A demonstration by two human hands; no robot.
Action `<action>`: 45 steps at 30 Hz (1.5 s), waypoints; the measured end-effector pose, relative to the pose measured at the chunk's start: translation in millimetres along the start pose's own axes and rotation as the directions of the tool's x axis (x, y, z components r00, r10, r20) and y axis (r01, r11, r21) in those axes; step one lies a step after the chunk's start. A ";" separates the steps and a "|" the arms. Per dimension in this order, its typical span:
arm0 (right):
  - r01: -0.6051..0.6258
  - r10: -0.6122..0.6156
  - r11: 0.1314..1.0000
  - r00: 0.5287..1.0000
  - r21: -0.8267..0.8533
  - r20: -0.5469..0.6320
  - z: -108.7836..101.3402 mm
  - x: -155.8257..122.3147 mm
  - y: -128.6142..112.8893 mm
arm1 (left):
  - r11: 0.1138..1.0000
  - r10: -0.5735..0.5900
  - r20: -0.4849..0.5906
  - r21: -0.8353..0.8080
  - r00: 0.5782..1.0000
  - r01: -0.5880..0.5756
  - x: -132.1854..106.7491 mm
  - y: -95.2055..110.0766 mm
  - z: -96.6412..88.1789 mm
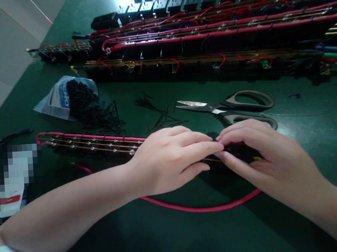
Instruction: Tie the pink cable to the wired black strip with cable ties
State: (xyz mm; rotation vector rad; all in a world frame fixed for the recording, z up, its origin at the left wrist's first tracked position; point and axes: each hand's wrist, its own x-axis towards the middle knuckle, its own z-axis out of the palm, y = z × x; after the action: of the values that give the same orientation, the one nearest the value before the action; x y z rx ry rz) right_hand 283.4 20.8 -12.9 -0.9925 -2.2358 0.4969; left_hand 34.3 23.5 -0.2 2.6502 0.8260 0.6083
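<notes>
Your left hand (173,162) lies over the socket strip (92,143), fingers stretched, tips meeting your right hand (261,154); can't tell if it grips anything. Right hand pinches the strip btw thumb & fingers. Strip lies flat on the green counter (300,140), sticking out left from under both hands. Red wire (199,208) loops on the counter below your wrists. Scissors (230,105) just behind the hands. Loose cable ties (156,113) & a bag of ties (61,98) further back-left. Stacked strips (209,40) along the far side.
</notes>
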 end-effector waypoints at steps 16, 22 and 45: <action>0.149 -0.155 0.977 0.988 -0.150 -0.028 0.5 -2.6 -9.7 | 1.000 -0.001 -0.005 0.014 1.000 0.001 0.0 0.7 0.2; 0.145 -0.153 0.977 0.987 -0.159 -0.039 0.4 -1.4 -10.0 | 1.000 -0.003 0.000 0.028 1.000 0.004 -0.5 0.7 1.3; 0.164 -0.183 0.968 0.979 -0.190 -0.087 4.6 -2.4 -7.9 | 0.999 -0.010 0.010 0.036 1.000 0.010 0.4 3.8 0.4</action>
State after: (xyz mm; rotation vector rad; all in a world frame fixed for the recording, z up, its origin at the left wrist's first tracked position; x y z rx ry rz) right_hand 277.4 13.5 -12.8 -0.8795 -2.2778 0.1620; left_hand 36.5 20.6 1.1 2.6771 0.8546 0.5818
